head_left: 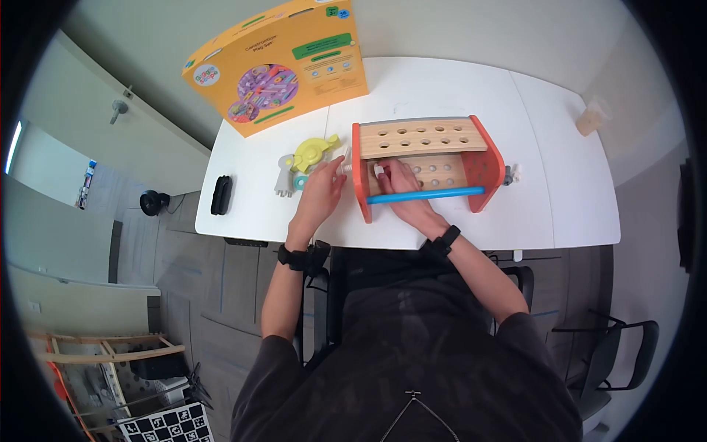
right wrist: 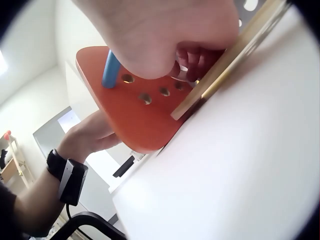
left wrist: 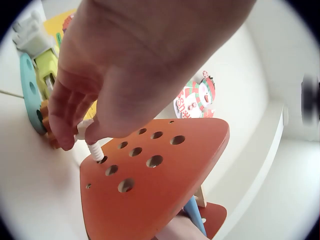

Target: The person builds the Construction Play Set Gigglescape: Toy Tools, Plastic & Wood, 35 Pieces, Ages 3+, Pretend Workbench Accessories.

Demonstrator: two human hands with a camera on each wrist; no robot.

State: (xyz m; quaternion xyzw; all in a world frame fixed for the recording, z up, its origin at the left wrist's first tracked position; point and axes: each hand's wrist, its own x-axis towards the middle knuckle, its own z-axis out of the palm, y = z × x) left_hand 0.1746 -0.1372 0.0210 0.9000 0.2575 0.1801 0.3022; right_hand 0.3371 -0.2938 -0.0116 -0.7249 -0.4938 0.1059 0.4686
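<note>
A toy toolbox stands on the table, with a red side panel (left wrist: 145, 175), wooden boards (head_left: 423, 136) full of holes and a blue rod (head_left: 427, 196). Outside the left panel, my left hand (head_left: 320, 193) pinches the head of a white toy bolt (left wrist: 95, 151) between thumb and fingers. The bolt's threaded end sits at a hole near the panel's edge. My right hand (head_left: 405, 190) reaches inside the toolbox under the rod, close to the same panel. Its curled fingers hold a small white piece (head_left: 379, 170), mostly hidden by them.
Left of the toolbox lie a yellow toy part (head_left: 312, 152), a grey toy part (head_left: 283, 179) and a teal piece (head_left: 300, 182). A yellow box (head_left: 324, 81) stands behind. A black case (head_left: 221, 195) lies farther left, and a cup (head_left: 593, 118) sits far right.
</note>
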